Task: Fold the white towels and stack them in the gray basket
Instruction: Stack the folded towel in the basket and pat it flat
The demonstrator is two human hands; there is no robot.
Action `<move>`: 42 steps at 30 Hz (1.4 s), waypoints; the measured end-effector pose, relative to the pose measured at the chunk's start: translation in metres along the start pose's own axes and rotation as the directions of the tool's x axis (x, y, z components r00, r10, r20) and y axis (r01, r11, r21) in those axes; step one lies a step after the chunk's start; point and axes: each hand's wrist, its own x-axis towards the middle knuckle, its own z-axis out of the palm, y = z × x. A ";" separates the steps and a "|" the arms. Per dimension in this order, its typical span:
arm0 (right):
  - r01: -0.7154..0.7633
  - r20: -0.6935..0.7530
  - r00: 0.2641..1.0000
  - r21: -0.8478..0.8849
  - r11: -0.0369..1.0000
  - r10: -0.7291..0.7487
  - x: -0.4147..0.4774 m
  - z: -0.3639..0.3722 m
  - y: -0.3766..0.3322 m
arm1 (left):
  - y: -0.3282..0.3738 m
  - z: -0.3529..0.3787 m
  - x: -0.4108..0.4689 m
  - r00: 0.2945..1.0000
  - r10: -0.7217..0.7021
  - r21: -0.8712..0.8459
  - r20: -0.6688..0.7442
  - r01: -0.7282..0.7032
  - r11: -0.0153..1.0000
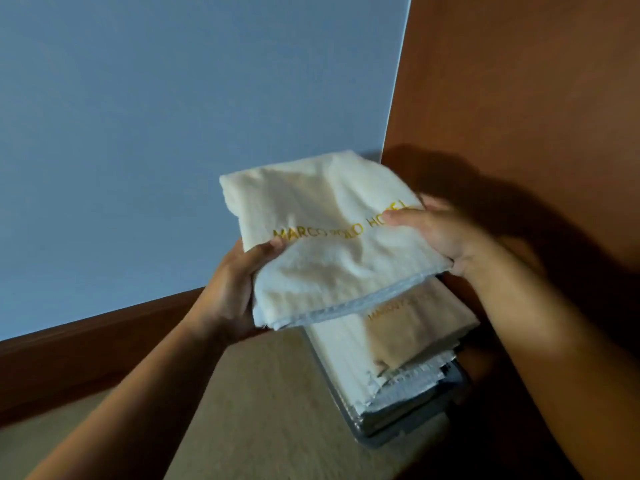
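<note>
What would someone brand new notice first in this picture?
A folded white towel with gold lettering is held mid-frame, gripped at its sides by the left hand and right hand. Just below it, a stack of folded towels fills the gray basket, on the floor beside the blue wall.

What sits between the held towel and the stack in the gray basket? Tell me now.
Nothing visible. The folded towel, gripped by the left hand and right hand, hangs over the stack in the gray basket; no other thing shows between them.
</note>
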 end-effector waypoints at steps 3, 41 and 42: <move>0.087 -0.060 0.994 -0.007 0.996 -0.087 0.018 -0.053 -0.045 | 0.018 0.053 0.048 0.991 0.120 0.018 0.067 -0.121 0.992; -0.008 -0.002 1.000 -0.926 0.378 0.017 0.086 -0.090 0.211 | -0.157 0.087 0.224 0.977 -0.008 0.942 0.213 -0.207 -0.264; -0.015 0.002 0.999 -0.924 0.383 0.043 0.088 -0.090 0.212 | -0.160 0.079 0.240 0.982 -0.045 0.939 0.184 -0.189 -0.287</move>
